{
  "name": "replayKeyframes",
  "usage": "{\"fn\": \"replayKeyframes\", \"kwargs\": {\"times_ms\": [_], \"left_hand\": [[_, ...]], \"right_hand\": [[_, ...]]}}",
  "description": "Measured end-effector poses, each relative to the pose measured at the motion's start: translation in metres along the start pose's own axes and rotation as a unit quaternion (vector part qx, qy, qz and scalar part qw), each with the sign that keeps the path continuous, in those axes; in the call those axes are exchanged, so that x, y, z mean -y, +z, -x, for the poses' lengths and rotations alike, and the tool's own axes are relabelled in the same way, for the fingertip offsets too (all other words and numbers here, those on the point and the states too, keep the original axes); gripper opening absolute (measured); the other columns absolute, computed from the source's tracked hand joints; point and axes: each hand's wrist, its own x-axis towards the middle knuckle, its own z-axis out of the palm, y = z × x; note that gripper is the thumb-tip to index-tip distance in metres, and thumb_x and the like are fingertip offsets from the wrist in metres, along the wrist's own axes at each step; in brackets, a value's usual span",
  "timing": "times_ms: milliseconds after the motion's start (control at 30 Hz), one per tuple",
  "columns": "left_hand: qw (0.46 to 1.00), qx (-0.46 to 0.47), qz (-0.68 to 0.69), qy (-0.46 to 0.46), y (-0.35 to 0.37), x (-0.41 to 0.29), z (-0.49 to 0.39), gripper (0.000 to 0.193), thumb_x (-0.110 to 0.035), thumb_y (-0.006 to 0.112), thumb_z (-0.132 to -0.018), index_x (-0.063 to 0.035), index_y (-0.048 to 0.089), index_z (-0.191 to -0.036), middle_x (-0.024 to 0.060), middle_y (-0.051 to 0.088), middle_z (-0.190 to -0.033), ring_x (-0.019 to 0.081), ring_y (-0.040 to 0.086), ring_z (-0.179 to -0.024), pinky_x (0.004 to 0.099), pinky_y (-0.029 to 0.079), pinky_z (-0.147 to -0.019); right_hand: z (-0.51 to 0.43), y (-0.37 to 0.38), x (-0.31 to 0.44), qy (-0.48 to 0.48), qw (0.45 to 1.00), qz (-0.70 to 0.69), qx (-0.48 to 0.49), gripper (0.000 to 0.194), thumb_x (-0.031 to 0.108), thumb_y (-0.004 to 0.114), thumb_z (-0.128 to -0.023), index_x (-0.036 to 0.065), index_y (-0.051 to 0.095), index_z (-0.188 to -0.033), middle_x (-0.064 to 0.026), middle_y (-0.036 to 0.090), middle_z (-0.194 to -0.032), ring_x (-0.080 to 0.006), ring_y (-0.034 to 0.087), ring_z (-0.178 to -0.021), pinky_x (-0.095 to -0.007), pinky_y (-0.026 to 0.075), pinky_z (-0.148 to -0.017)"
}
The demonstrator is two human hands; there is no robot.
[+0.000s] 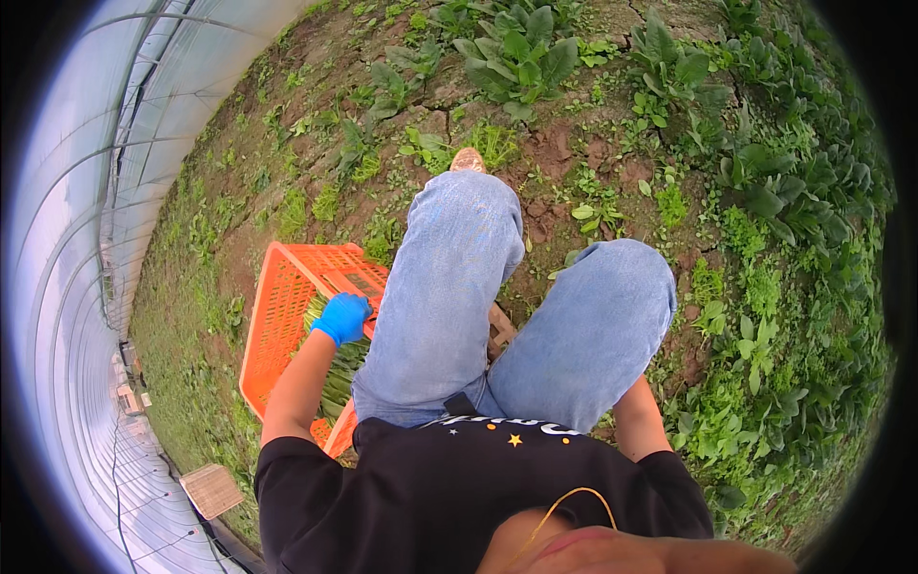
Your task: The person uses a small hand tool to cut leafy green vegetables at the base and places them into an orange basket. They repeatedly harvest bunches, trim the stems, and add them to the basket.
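My left hand (344, 318), in a blue glove, is closed on the rim of an orange plastic crate (276, 316) beside my left leg. Long green leafy stalks (337, 387) lie inside the crate, partly hidden by my forearm. My right hand is out of view; that forearm (640, 420) goes down behind my right thigh. Both my knees, in blue jeans, are bent above the soil, and the tip of one shoe (467, 160) shows past the left knee.
Broad-leaved green plants (522, 61) grow ahead, and a dense band of them (796, 172) runs along the right. Small weeds dot the cracked brown soil (552, 154). At the left rises the hooped plastic wall of a greenhouse (72, 215), with a light brown box (211, 491) near its foot.
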Motion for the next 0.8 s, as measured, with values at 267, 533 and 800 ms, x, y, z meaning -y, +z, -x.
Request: {"fn": "replayKeyframes", "kwargs": {"times_ms": [267, 533, 800], "left_hand": [[0.986, -0.133, 0.065, -0.075, -0.020, 0.112, 0.013, 0.014, -0.011, 0.068, -0.063, -0.0091, 0.067, -0.077, 0.0085, 0.063, -0.079, 0.0317, 0.059, -0.078, 0.0421, 0.048, -0.070], [0.927, -0.068, 0.361, 0.082, -0.141, 0.144, -0.100, 0.057, 0.000, 0.060, -0.072, -0.0077, 0.051, -0.128, 0.0136, 0.053, -0.128, 0.0272, 0.048, -0.122, 0.0369, 0.038, -0.101], [0.900, -0.273, -0.181, 0.287, -0.266, -0.031, -0.348, 0.085, -0.036, 0.068, -0.075, -0.0017, 0.027, -0.141, 0.0174, 0.028, -0.146, 0.0319, 0.023, -0.137, 0.0423, 0.015, -0.114]], "right_hand": [[-0.009, -0.048, 0.091, -0.218, 0.959, -0.021, -0.179, 0.045, 0.019, 0.071, -0.077, -0.004, 0.058, -0.113, -0.0112, 0.067, -0.097, -0.0169, 0.064, -0.083, -0.0293, 0.051, -0.073], [-0.035, -0.041, 0.214, -0.246, 0.918, -0.038, -0.309, 0.031, 0.009, 0.061, -0.078, -0.002, 0.063, -0.107, -0.0049, 0.064, -0.075, -0.0074, 0.052, -0.058, -0.0245, 0.043, -0.053], [-0.128, 0.060, 0.332, -0.342, 0.906, 0.066, -0.242, 0.025, 0.016, 0.062, -0.077, 0.003, 0.067, -0.098, -0.0235, 0.062, -0.074, -0.0365, 0.063, -0.069, -0.0371, 0.050, -0.060]]}}
